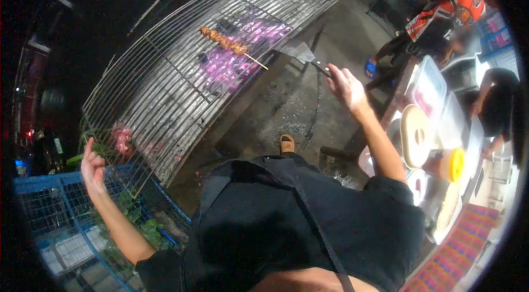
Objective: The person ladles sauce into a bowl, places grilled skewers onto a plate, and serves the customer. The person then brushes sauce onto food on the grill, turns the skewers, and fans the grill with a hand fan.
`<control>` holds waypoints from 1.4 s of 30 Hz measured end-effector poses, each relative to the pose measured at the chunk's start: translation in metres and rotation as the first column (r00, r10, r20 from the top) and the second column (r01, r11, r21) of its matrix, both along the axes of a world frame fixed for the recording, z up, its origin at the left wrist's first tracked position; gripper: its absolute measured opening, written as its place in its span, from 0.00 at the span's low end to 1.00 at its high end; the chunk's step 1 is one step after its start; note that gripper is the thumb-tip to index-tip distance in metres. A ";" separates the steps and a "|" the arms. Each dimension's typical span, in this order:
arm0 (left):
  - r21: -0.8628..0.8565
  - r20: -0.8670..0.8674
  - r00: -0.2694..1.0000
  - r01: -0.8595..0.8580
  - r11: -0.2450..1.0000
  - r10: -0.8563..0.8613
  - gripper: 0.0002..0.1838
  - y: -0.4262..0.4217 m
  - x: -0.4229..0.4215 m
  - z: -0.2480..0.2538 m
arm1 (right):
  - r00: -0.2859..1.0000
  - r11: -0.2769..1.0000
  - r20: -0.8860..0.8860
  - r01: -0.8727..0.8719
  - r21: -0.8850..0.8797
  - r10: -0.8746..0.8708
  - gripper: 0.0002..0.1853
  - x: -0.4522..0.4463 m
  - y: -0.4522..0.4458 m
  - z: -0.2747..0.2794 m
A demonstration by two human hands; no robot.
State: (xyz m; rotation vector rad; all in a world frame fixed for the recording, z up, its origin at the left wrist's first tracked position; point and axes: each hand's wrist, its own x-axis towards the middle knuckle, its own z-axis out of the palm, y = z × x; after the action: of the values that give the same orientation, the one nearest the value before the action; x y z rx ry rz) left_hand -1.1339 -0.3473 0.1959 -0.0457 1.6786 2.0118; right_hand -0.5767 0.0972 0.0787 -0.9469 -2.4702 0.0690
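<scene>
Meat [220, 40] threaded on a pale stick [257, 61] lies aslant on the grill grate [182, 56], above coals [237, 69] that show violet between the bars; the stick's bare end juts past the near edge of the glow. The right hand [348, 91] has its fingers closed round the dark handle of a flat-bladed tool [300, 51], whose pale blade reaches toward the grate's side; whether blade and bars touch is hard to tell. The left hand [93, 169] is near the grate's lower left end, index finger raised, the others loosely bent, nothing seen between them. Beside it is a pinkish-red lump [122, 139], too blurred to identify.

An orange jersey [468, 3], worn by a person standing beyond the desk [399, 91], carries a printed design too small to read. The tan slipper [287, 144] below has a dark mark, also illegible. On the desk sit a clear box [427, 85], its pinkish contents indistinct, an oval cream lid [414, 133] and a tub with a yellow lid [457, 164]. A second person [498, 96] in dark clothing is cut off at the right. A blue wire rack [60, 190] fades into darkness at the lower left, partly behind leaves [132, 217].
</scene>
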 end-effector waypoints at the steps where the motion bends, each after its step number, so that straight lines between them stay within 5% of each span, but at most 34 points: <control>1: 0.001 0.000 1.000 -0.002 1.000 0.002 0.23 -0.001 -0.001 0.001 | 1.000 1.000 0.000 -0.002 0.001 0.002 0.21 0.004 -0.005 0.004; 5: -0.082 -0.051 0.993 0.099 0.992 -0.103 0.23 -0.007 -0.005 0.005 | 0.998 0.998 -0.014 0.056 -0.033 -0.056 0.18 0.008 -0.016 0.010; 7: -0.096 -0.052 0.990 0.129 0.987 -0.134 0.24 -0.008 -0.010 0.005 | 0.986 0.992 -0.117 -0.121 -0.017 0.119 0.17 -0.004 -0.013 0.004; 12: 0.050 0.025 0.995 0.096 0.994 -0.098 0.24 -0.015 -0.020 -0.001 | 0.976 0.972 0.015 -0.216 -0.087 0.218 0.14 -0.041 -0.009 -0.005; 14: -0.014 -0.003 0.995 0.096 0.995 -0.096 0.24 -0.013 -0.014 0.002 | 0.925 0.920 -0.157 -0.367 -0.136 0.346 0.14 -0.042 0.009 -0.042; 22: 0.003 0.031 0.999 0.032 0.999 -0.032 0.24 -0.008 -0.004 0.010 | 0.929 0.915 -0.046 -0.369 -0.161 0.367 0.13 -0.049 0.015 -0.027; 28: 0.086 0.030 0.981 0.187 0.979 -0.190 0.24 -0.012 -0.009 0.018 | 0.924 0.908 -0.037 -0.380 -0.179 0.380 0.13 -0.047 0.027 -0.029; 30: 0.035 -0.003 0.996 0.089 0.995 -0.089 0.24 -0.008 -0.012 0.013 | 0.922 0.924 -0.114 -0.378 -0.056 0.371 0.13 -0.046 0.027 -0.031; 37: 0.058 0.037 0.996 0.078 0.995 -0.080 0.23 -0.010 -0.013 0.004 | 0.930 0.929 -0.050 -0.366 -0.052 0.364 0.15 -0.040 0.043 -0.046; 42: 0.000 -0.012 0.993 0.115 0.993 -0.115 0.24 -0.010 -0.010 0.003 | 0.958 0.973 0.169 -0.227 -0.034 0.230 0.17 -0.034 0.039 -0.024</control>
State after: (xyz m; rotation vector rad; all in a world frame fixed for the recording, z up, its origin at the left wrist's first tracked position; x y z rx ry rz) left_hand -1.1434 -0.3578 0.1984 0.0616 1.6488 1.9311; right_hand -0.6108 0.1364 0.0551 -0.6940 -2.7343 0.0849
